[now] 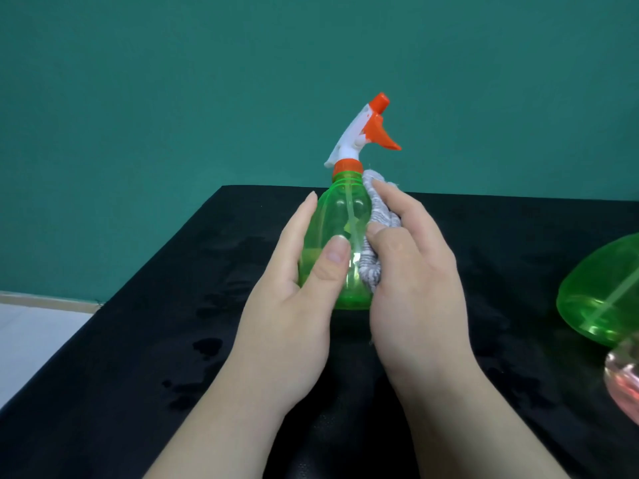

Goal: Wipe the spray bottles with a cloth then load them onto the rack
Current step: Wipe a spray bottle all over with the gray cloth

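A clear green spray bottle (340,216) with a white and orange trigger head stands upright on the black table (173,323). My left hand (294,288) grips its left side, thumb across the front. My right hand (411,271) presses a bunched grey cloth (375,209) against the bottle's right side, from the neck down to near the base. The bottle's lower right part is hidden behind the cloth and my right hand. No rack is in view.
A second green bottle (601,295) lies at the right edge, cut off by the frame. Below it is part of a clear pinkish bottle (624,382). Wet spots mark the table on the left. A teal wall rises behind.
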